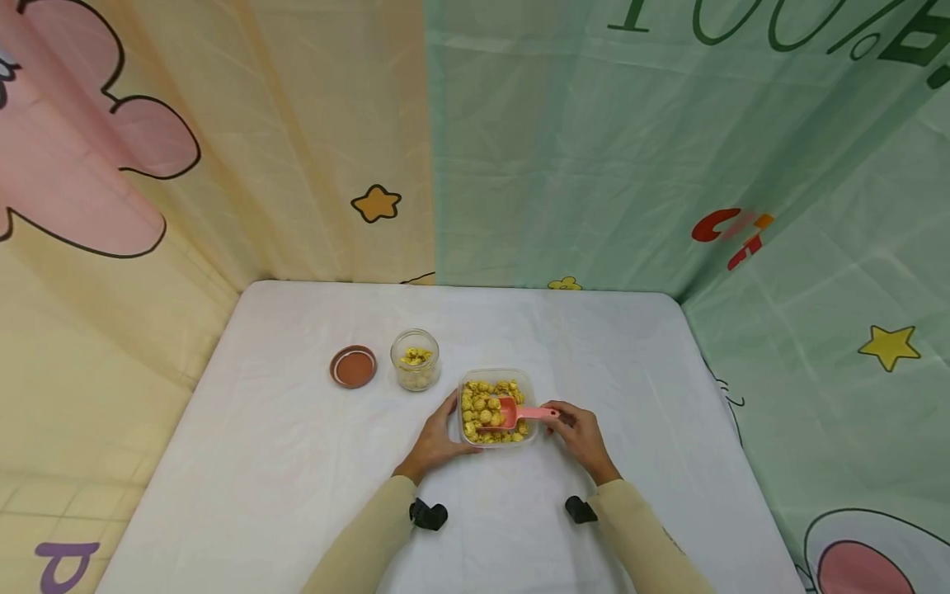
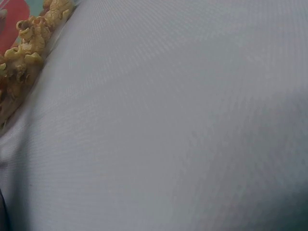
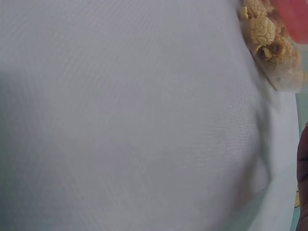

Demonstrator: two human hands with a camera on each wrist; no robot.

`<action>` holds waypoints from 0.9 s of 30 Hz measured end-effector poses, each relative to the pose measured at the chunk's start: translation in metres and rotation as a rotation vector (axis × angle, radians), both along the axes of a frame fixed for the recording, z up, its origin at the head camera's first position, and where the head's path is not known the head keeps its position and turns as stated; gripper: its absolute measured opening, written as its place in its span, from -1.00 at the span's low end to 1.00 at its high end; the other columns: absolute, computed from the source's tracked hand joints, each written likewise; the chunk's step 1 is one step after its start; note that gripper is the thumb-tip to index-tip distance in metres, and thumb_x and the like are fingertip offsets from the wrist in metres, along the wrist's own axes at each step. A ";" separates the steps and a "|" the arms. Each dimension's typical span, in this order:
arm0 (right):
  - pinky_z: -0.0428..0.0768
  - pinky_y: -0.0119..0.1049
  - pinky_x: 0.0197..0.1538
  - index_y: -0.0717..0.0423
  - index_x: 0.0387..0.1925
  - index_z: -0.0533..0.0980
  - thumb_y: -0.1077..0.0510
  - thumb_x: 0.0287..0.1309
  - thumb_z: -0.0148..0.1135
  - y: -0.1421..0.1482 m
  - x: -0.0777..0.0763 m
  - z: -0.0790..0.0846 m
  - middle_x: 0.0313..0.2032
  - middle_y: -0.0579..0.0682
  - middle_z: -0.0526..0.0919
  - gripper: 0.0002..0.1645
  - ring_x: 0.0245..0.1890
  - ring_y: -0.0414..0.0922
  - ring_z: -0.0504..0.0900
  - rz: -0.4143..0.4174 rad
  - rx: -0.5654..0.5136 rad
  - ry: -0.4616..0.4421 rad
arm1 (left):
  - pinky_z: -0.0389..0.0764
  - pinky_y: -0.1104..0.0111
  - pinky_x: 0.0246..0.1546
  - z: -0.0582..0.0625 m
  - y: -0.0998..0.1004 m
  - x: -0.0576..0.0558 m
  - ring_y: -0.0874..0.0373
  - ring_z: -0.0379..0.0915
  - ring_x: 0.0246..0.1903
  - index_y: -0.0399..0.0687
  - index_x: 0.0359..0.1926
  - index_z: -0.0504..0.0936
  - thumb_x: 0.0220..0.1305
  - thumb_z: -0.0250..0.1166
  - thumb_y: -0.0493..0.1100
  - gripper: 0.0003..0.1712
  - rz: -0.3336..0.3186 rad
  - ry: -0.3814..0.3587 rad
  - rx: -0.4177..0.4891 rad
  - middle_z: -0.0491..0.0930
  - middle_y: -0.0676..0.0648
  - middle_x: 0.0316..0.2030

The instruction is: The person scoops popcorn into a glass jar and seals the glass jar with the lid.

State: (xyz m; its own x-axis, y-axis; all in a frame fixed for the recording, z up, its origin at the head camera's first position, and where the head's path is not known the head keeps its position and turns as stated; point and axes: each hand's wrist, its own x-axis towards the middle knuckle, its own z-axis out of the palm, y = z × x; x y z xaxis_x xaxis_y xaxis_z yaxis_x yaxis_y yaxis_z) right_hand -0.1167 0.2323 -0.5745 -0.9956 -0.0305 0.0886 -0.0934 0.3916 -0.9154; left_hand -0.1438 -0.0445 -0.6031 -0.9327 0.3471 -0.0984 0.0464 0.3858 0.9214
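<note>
A clear plastic container [image 1: 497, 444] full of yellow popcorn [image 1: 475, 404] sits on the table in the head view. My left hand [image 1: 436, 441] holds it at its left side, fingers along the wall and thumb by the near edge. With my right hand [image 1: 579, 433] I pinch the handle of a pink scoop [image 1: 525, 412]. The scoop's bowl lies over the popcorn, with several pieces in it. In the left wrist view, popcorn [image 2: 29, 43] fills the upper left corner. The right wrist view catches popcorn [image 3: 269, 36] and part of the scoop [image 3: 294, 17] at upper right.
Behind the container, to the left, stands a glass jar [image 1: 416, 375] with some popcorn inside. A round brown lid [image 1: 353, 366] lies left of the jar. The white-covered table [image 1: 297, 462] meets printed curtains [image 1: 519, 165] at the back and sides.
</note>
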 end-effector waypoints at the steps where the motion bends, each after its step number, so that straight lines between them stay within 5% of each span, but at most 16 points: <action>1: 0.65 -0.19 -0.34 0.31 -0.14 0.62 0.24 0.16 0.29 -0.001 0.001 0.003 -0.35 0.10 0.67 -0.75 -0.47 0.14 0.60 -0.001 -0.016 -0.010 | 0.10 0.00 0.41 0.000 0.000 0.000 -0.14 0.01 0.41 -0.15 0.49 0.03 -0.23 0.65 -0.06 0.33 -0.001 0.000 -0.002 0.15 -0.22 0.42; 6: 0.66 -0.09 -0.29 0.43 -0.13 0.57 0.32 0.18 0.26 -0.003 0.008 0.016 -0.34 0.20 0.64 -0.75 -0.43 0.25 0.57 0.012 -0.077 -0.020 | 0.12 -0.01 0.40 0.000 0.000 0.000 -0.16 0.02 0.41 -0.17 0.49 0.02 -0.23 0.65 -0.07 0.33 -0.005 0.002 -0.003 0.15 -0.24 0.42; 15: 0.66 -0.35 -0.25 0.34 -0.13 0.59 0.21 0.18 0.29 0.005 0.003 -0.012 -0.34 0.11 0.66 -0.72 -0.42 -0.01 0.63 -0.037 -0.119 -0.038 | 0.11 -0.03 0.40 0.003 0.001 0.002 -0.18 0.01 0.41 -0.18 0.49 0.02 -0.24 0.65 -0.09 0.33 0.008 -0.015 0.001 0.16 -0.26 0.41; 27: 0.66 -0.40 -0.19 0.33 -0.10 0.59 0.21 0.16 0.31 0.004 0.001 -0.007 -0.27 0.14 0.66 -0.69 -0.38 -0.01 0.63 -0.077 -0.129 -0.081 | 0.08 -0.02 0.41 0.004 0.001 0.003 -0.16 -0.02 0.42 -0.15 0.49 0.01 -0.24 0.65 -0.06 0.34 0.009 -0.025 -0.020 0.14 -0.23 0.42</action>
